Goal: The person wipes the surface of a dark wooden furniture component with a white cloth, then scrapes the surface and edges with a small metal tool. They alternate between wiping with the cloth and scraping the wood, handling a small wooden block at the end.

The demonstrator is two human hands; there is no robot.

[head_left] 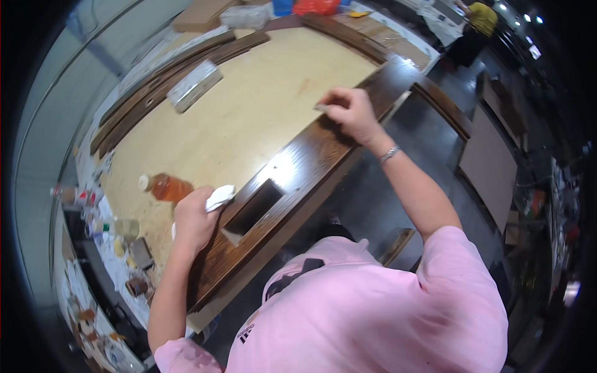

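Note:
A long, glossy dark-brown wooden board (314, 149) lies slantwise in front of me, with a rectangular cut-out toward its left end. My right hand (353, 115) is over the board's farther part, its fingers pinched on a small pale flat piece (321, 107) whose kind I cannot make out. Left of the cut-out, my left hand (195, 217) is closed around a crumpled white cloth (220, 198), at the board's far edge. Close beyond that hand, a clear bottle of amber liquid (171, 188) with a white cap lies tilted or on its side.
A pale tabletop (249, 112) supports the board. Dark wooden strips (140, 102) and a silver wrapped block (195, 86) lie along its far left. Bottles and small containers (127, 229) crowd the left edge. Brown panels (489, 165) stand at right; a person in yellow (482, 18) is farther off.

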